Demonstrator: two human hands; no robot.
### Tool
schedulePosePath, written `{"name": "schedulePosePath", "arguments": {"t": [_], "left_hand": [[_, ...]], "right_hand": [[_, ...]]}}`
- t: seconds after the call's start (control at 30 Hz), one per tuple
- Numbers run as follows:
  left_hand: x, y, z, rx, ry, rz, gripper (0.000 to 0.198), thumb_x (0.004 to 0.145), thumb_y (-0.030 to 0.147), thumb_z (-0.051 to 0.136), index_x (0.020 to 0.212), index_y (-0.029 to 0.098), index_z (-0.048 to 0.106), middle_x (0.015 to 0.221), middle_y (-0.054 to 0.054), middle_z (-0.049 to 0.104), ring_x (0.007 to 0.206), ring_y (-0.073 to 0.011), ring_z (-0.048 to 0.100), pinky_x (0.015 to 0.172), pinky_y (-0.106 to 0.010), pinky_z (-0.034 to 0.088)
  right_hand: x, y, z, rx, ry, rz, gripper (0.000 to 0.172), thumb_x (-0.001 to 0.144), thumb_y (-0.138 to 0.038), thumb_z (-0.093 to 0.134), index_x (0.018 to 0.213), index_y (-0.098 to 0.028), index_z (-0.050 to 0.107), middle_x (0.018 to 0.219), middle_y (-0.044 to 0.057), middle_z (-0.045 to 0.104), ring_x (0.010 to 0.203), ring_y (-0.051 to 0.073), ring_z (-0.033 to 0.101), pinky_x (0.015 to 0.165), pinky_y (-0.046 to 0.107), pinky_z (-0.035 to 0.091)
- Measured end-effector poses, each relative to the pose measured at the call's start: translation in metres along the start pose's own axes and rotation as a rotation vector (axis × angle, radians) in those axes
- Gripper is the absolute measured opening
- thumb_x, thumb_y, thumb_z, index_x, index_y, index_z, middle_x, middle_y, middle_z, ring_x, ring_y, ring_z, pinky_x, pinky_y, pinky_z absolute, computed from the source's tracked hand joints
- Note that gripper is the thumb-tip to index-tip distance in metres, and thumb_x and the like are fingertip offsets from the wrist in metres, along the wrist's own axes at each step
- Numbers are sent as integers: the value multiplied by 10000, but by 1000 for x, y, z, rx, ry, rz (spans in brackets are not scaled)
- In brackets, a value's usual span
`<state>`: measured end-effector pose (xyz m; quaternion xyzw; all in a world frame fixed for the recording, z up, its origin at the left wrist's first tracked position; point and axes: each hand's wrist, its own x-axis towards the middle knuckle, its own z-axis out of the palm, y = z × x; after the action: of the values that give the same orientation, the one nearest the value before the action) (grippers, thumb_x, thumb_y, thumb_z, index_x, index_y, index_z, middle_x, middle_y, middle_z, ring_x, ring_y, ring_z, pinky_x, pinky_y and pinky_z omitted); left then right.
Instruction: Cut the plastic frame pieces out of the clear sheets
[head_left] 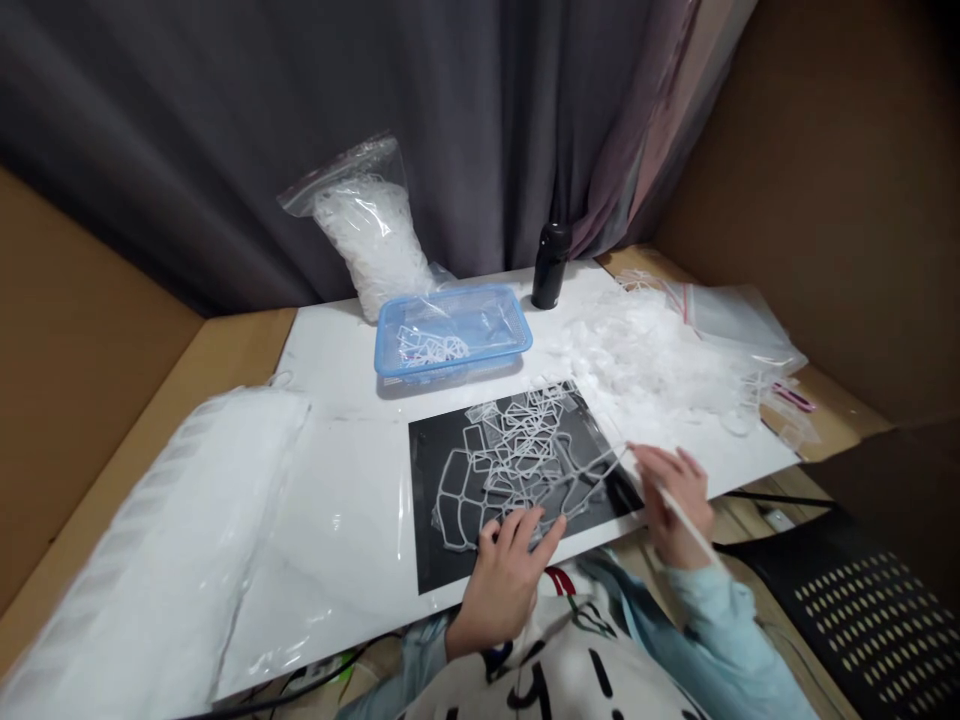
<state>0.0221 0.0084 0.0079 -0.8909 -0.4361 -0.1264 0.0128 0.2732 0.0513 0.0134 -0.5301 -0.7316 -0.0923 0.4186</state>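
My left hand (511, 570) lies with fingers spread on the near edge of a black mat (435, 570), touching thin white plastic outline pieces. These open, looped frames (525, 440) are heaped and overlapping across the mat. At the mat's right edge, my right hand (675, 500) is closed in a pinch on a thin white stick (686, 525), which runs back over the wrist. A looped white frame (592, 470) reaches from the heap to the right fingertips; whether they grip it too, I cannot tell.
Behind the mat sits a blue basket (454, 370) with white pieces inside. A filled zip bag (382, 235) and a black bottle (551, 265) stand farther back. A white pile (645, 350) lies right; a white padded bundle (172, 540) lies left. Cardboard walls flank the table.
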Motion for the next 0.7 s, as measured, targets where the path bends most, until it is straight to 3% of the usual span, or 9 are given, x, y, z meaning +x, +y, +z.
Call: {"name": "schedulePosePath", "arguments": {"t": [0.13,0.2,0.4,0.53,0.63,0.7], "left_hand": [[0,-1,-1,-16,4,3,703,726,64,573,1390,282,492,1286,-42,590,1158,-238,428,890,-379,284],[-1,-2,-1,-25,7,5,694,739,67,571,1394,282,489,1283,-46,592,1154,-241,439,892,-380,286],[-6,-7,-2,-174,69,83,532,884,188,556,1405,257,476,1222,-63,611,1130,-241,497,907,-386,308],[-10,-14,-8,-451,201,186,378,925,93,471,1290,149,551,1015,-76,636,936,-193,549,834,-345,377],[-8,-21,-21,-521,247,206,360,918,38,464,1253,122,567,996,-91,628,912,-190,538,799,-326,413],[-5,-27,-33,-552,281,179,371,912,13,485,1255,126,569,1013,-92,626,926,-189,536,800,-324,426]], "right_hand": [[31,22,-16,-105,342,138,243,983,-173,547,1209,-182,636,1106,128,711,1063,276,650,969,486,487],[43,22,-21,-68,376,164,221,976,-176,562,1174,-181,659,1096,122,710,1046,267,654,941,444,510],[46,7,-13,287,-169,154,145,983,-224,564,1086,-212,665,1024,76,700,953,223,663,846,346,519],[36,1,-8,338,-237,180,119,990,-246,560,1043,-218,663,948,54,697,871,199,661,775,305,513],[32,-10,-8,419,-280,257,249,1025,-255,482,1245,-237,598,835,22,685,673,157,622,640,269,499],[32,-20,-7,526,-363,258,334,1050,-269,393,1361,-254,514,849,23,696,663,161,616,634,274,501]]}}
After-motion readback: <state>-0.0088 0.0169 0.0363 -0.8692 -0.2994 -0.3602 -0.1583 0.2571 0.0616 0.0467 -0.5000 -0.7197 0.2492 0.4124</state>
